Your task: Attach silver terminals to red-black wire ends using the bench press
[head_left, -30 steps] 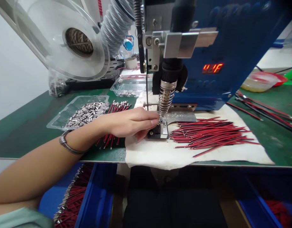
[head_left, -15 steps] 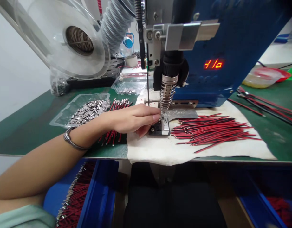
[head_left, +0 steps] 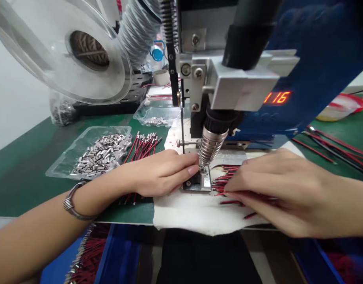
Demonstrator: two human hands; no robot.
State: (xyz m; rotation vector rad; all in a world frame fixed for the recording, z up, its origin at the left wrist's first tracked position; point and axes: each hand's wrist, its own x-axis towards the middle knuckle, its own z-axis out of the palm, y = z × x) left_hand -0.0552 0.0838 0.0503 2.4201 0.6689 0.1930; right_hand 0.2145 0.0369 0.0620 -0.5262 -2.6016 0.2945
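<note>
Both hands are at the foot of the blue machine [head_left: 287, 51] from where I'm standing: the left hand [head_left: 165, 173] reaches in with thumb and fingertips nearly together at the small metal fixture [head_left: 206, 182], just below the coiled spring [head_left: 212, 146], and I can't make out what, if anything, it pinches. The right hand [head_left: 283, 189] is over the pile of red and black wires [head_left: 224, 181] on the white cloth [head_left: 196, 215], fingers curled and partly open, covering much of the heap, so I can't tell whether it has hold of one. Over on the left of the green worktop [head_left: 15, 193], a clear tray [head_left: 57, 169] holds loose metal connectors [head_left: 101, 152], with metal-tipped wires [head_left: 144, 146] lying just beside it
</note>
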